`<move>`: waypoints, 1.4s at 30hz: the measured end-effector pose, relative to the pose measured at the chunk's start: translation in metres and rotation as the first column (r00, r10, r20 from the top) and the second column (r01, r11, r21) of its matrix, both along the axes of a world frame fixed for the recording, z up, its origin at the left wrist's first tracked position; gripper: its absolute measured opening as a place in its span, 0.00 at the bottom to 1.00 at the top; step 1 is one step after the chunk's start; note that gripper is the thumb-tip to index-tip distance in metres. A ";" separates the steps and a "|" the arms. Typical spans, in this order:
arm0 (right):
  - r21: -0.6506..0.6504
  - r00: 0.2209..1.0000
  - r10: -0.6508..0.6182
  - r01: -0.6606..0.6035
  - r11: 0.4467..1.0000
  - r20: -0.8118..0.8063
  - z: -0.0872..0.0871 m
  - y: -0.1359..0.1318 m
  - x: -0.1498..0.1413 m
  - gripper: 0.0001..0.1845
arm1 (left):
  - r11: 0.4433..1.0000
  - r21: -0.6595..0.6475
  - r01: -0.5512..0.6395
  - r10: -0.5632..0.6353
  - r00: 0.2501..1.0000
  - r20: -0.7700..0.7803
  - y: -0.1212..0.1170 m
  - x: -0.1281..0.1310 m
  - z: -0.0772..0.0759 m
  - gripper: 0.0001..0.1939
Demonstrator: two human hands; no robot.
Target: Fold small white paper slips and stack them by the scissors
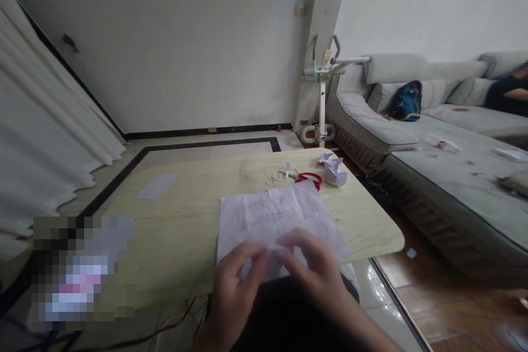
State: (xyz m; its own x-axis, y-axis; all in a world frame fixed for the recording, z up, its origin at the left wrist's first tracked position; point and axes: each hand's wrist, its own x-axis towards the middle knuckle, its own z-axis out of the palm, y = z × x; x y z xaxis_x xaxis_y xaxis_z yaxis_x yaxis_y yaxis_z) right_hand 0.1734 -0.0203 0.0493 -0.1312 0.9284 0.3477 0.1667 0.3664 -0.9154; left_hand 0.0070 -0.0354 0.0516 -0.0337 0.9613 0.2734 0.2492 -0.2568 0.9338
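Note:
A large creased sheet of printed paper lies at the near edge of the wooden table. Over its near part, my left hand and my right hand meet with thumbs and forefingers pinched together. Something pale and blurred shows between the fingertips, too smeared to name. Beyond the sheet are red-handled scissors, their blades among thin paper scraps. To their right stands crumpled paper.
A smaller sheet of paper lies on the table's left. A pixelated patch covers the near left corner. Cables run below. A grey sofa, with a person at its far end, stands right.

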 end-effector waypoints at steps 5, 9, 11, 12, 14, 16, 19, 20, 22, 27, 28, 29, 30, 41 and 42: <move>-0.036 1.000 -0.001 0.001 0.999 -0.018 0.001 -0.001 -0.004 0.06 | 0.998 0.001 -0.063 0.062 0.995 0.080 -0.001 0.006 -0.004 0.05; -0.017 0.998 -0.016 0.017 1.000 0.053 0.005 -0.003 -0.004 0.08 | 0.998 0.049 -0.036 0.033 0.998 0.047 0.000 0.005 -0.003 0.04; 0.003 0.997 -0.009 0.009 1.000 0.082 0.007 -0.004 -0.004 0.08 | 0.997 0.081 -0.002 0.000 1.000 0.023 -0.001 0.003 -0.001 0.04; 0.014 0.996 -0.008 0.007 1.000 0.089 0.008 -0.005 -0.004 0.08 | 0.996 0.092 0.017 -0.018 1.000 0.012 -0.001 0.003 0.000 0.04; 0.030 0.995 -0.005 0.002 1.000 0.097 0.008 -0.006 -0.004 0.08 | 0.994 0.106 0.040 -0.041 0.999 0.004 -0.002 0.002 0.002 0.07; 0.037 0.995 -0.007 0.003 0.999 0.097 0.008 -0.007 -0.004 0.08 | 0.991 0.127 0.043 -0.043 0.999 0.002 -0.003 0.003 0.003 0.08; 0.014 0.997 0.007 -0.009 1.000 0.078 0.008 -0.008 -0.004 0.08 | 0.985 0.168 0.046 -0.046 0.999 -0.005 -0.003 0.003 0.002 0.08; 0.006 0.998 0.013 -0.014 1.000 0.067 0.008 -0.008 -0.004 0.08 | 0.983 0.179 0.045 -0.044 0.999 -0.006 -0.004 0.003 0.001 0.07; -0.001 0.998 0.026 -0.026 1.000 0.055 0.007 -0.008 -0.005 0.08 | 0.982 0.185 0.040 -0.040 0.999 -0.006 -0.004 0.002 0.000 0.07; 0.022 0.997 0.041 -0.042 0.999 0.060 0.007 -0.007 -0.004 0.08 | 0.985 0.171 0.007 -0.008 1.000 0.001 -0.003 0.002 -0.001 0.07; 0.025 0.997 0.047 -0.049 0.998 0.064 0.007 -0.007 -0.004 0.08 | 0.985 0.171 0.007 -0.008 1.000 0.001 -0.003 0.002 -0.001 0.08; 0.028 0.996 0.054 -0.056 0.998 0.070 0.008 -0.007 -0.004 0.08 | 0.986 0.168 0.012 -0.012 1.000 0.003 -0.002 0.002 0.000 0.07; 0.029 0.995 0.057 -0.059 0.998 0.078 0.008 -0.007 -0.003 0.08 | 0.987 0.162 0.018 -0.019 1.000 0.005 -0.002 0.002 0.000 0.07; 0.057 0.994 0.053 -0.059 0.997 0.096 0.011 -0.007 -0.003 0.08 | 0.992 0.125 0.016 -0.019 1.000 0.024 -0.003 0.000 -0.002 0.09; 0.061 0.995 0.045 -0.051 0.997 0.091 0.010 -0.007 -0.003 0.08 | 0.993 0.116 0.020 -0.023 0.999 0.022 -0.003 0.000 -0.001 0.09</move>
